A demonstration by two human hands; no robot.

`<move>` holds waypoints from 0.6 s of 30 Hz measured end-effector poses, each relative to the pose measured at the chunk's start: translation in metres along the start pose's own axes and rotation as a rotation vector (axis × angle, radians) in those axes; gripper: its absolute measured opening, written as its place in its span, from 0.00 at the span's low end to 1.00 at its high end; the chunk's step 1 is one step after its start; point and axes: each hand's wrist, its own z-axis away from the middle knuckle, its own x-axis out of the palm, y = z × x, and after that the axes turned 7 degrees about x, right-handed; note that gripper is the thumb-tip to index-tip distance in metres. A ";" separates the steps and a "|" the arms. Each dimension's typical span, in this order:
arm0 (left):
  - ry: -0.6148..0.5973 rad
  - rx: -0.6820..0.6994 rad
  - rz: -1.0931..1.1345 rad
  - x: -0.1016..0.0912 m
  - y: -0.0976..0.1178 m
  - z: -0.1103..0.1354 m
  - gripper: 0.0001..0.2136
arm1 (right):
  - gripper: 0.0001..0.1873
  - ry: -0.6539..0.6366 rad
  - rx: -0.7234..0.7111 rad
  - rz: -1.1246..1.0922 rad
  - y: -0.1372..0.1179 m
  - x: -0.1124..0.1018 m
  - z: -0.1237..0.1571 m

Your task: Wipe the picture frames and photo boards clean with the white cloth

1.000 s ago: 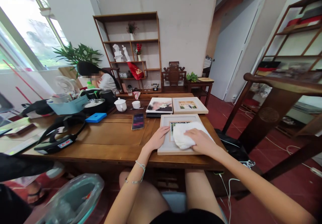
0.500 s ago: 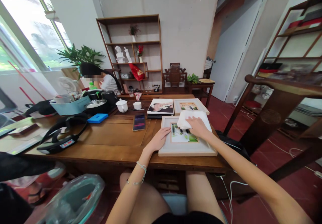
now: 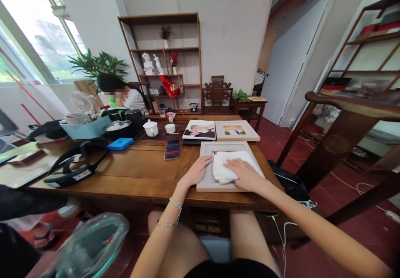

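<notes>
A pale wooden picture frame [image 3: 206,148] lies flat near the front edge of the wooden table [image 3: 140,174]. My left hand [image 3: 196,172] rests on the frame's left border, fingers stretched out flat. My right hand [image 3: 246,174] presses a folded white cloth [image 3: 222,165] onto the glass, palm down with fingers flat on the cloth. The cloth hides most of the picture inside the frame.
Two more framed pictures [image 3: 236,130] [image 3: 200,130] lie behind it, a phone [image 3: 172,149] to the left. A white teapot [image 3: 151,128], cup, blue box [image 3: 120,143], black headset [image 3: 73,165] and kettles crowd the left. Another person [image 3: 125,97] sits at the far end. A wooden chair [image 3: 340,132] stands right.
My right hand has slid the cloth from the frame's far edge back toward me over the picture, covering it again. My left hand has stayed on the left border.
</notes>
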 end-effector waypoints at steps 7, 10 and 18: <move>-0.005 -0.001 -0.012 -0.003 0.001 0.001 0.24 | 0.35 0.097 0.236 0.097 0.059 0.010 -0.065; -0.010 0.002 -0.013 -0.003 0.001 0.001 0.24 | 0.34 0.065 0.261 0.118 0.052 0.005 -0.074; -0.006 -0.001 0.003 -0.002 0.002 0.000 0.23 | 0.24 -0.119 0.081 0.145 -0.033 -0.017 -0.008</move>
